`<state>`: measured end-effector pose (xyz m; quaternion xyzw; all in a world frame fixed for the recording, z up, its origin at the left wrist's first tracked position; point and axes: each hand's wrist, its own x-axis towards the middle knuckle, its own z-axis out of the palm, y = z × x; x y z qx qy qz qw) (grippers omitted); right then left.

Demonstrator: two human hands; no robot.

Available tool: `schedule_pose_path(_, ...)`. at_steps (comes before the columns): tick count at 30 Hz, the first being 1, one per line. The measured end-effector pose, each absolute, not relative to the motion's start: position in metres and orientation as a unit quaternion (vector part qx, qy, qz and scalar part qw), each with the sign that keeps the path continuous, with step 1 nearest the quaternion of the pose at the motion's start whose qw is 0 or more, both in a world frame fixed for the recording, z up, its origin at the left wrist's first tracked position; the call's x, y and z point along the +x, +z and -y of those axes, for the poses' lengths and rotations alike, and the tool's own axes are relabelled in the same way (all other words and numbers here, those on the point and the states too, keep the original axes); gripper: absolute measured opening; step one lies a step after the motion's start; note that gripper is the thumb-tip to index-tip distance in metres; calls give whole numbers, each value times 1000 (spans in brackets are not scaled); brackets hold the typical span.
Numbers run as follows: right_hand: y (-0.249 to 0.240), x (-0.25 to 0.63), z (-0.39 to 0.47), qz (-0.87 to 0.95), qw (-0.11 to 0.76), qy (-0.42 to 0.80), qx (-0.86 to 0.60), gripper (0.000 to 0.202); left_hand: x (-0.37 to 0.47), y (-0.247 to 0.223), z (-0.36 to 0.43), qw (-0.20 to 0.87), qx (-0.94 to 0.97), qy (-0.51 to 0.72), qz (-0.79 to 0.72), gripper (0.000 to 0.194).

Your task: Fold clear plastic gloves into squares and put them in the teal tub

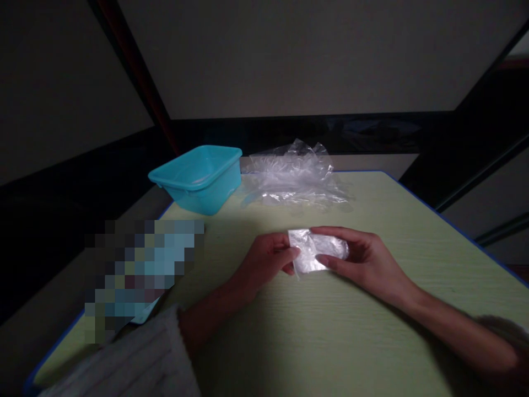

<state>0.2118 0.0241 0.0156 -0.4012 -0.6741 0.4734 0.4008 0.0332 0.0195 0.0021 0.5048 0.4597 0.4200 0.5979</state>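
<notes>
A small packet in clear, shiny plastic (308, 255) is held between both hands above the middle of the table. My left hand (270, 258) pinches its left edge, thumb on the near face. My right hand (366, 259) grips its right part, with the thumb below and the fingers along the top. The packet looks flat and square at the left and rounded at the right. What lies inside the plastic cannot be made out.
A turquoise plastic basin (225, 190) stands at the table's back left. Beside it lies a pile of crumpled clear plastic bags (295, 179). A blurred-out flat object lies at the left edge of the pale green table (322, 336), which has a blue rim.
</notes>
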Motion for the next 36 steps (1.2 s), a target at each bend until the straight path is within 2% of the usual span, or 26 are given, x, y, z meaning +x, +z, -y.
schedule_pose_path(7, 13, 210, -25, 678, 406, 463, -401, 35, 33, 9, -19, 602, 511, 401, -465, 15)
schedule_pose_path(14, 9, 207, -29, 679, 392, 487, -384, 35, 28, 11, -22, 610, 498, 407, -463, 8)
schedule_pose_path(25, 14, 201, -30, 666, 401, 497, -387, 37, 26, 17, -18, 617, 517, 382, -453, 24)
schedule_pose_path(28, 17, 200, -34, 657, 414, 493, -393, 37, 23, 20, -17, 613, 524, 378, -455, 21)
schedule_pose_path(32, 23, 195, -40, 653, 421, 486, -400, 36, 17, 26, -21, 575, 527, 404, -478, 19)
schedule_pose_path(36, 31, 185, -48, 661, 420, 476, -400, 36, 5, 33, -29, 482, 526, 467, -522, 15)
